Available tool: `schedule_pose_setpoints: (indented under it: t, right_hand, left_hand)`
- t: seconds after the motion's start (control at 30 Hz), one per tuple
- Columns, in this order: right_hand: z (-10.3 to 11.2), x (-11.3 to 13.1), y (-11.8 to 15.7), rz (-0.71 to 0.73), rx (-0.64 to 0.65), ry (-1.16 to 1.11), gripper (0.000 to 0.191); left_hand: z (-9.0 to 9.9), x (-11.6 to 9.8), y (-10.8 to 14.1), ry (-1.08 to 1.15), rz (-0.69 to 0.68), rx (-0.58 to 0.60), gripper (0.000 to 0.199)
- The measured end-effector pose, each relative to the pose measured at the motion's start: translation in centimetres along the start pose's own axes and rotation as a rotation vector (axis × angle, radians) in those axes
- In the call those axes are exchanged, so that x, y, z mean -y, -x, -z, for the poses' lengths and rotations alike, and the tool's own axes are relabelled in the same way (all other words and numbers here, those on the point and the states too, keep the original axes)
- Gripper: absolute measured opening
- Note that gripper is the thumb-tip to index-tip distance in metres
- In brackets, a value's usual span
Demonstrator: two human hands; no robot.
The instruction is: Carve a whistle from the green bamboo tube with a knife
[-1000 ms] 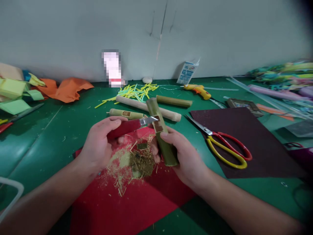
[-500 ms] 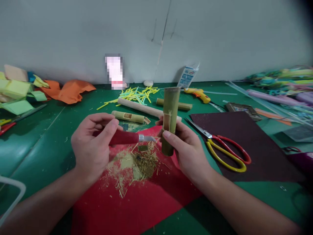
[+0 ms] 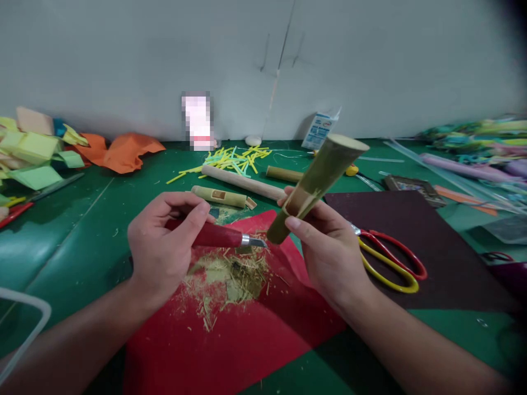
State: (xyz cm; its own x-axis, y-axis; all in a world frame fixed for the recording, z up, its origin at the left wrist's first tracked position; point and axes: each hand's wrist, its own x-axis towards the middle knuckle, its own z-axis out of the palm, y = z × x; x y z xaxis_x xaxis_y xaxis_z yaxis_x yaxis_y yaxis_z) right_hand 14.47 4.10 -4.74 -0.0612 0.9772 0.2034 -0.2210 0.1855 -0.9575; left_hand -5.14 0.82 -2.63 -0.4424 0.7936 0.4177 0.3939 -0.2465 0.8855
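Observation:
My left hand (image 3: 167, 238) is closed round the red handle of a carving knife (image 3: 218, 234), its blade pointing right, close to the lower end of a bamboo tube. That green bamboo tube (image 3: 329, 164) is gripped by my right hand (image 3: 329, 247); it leans with its top to the right and shows a notch cut in its side. Below them, wood shavings (image 3: 242, 280) lie heaped on a red sheet (image 3: 230, 351). Behind my left hand rests another bamboo piece (image 3: 234, 199) with a rectangular opening.
Scissors (image 3: 391, 263) lie on a dark sheet (image 3: 461, 274) at the right. Farther back are a wooden rod (image 3: 247, 182), yellow strips (image 3: 234, 159), a bamboo stick (image 3: 284, 174) and a partly hidden glue gun (image 3: 352, 170). Coloured paper (image 3: 37, 151) sits at the left.
The bamboo tube in my right hand has tipped from upright to leaning right, turning its notch upward. The knife in my left hand has shifted slightly right and down.

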Motion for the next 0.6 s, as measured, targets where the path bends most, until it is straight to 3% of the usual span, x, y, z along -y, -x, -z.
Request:
schedule_pose_setpoints:
  t: [0.27,0.47,0.6]
  right_hand:
    - [-0.2,-0.4,0.2,0.026,-0.002,0.042,0.024]
    - [-0.1,-0.8,-0.1,-0.023,-0.079,-0.037,0.023]
    - [-0.4,-0.5,0.4,-0.052,-0.047,-0.017,0.025]
  left_hand:
    - [-0.3,0.5,-0.1,0.065,0.024,-0.028,0.003]
    - [-0.3,0.6,-0.4,0.112,0.050,-0.053,0.006]
    - [-0.5,1.1,-0.9,0.262,0.237,0.006,0.017]
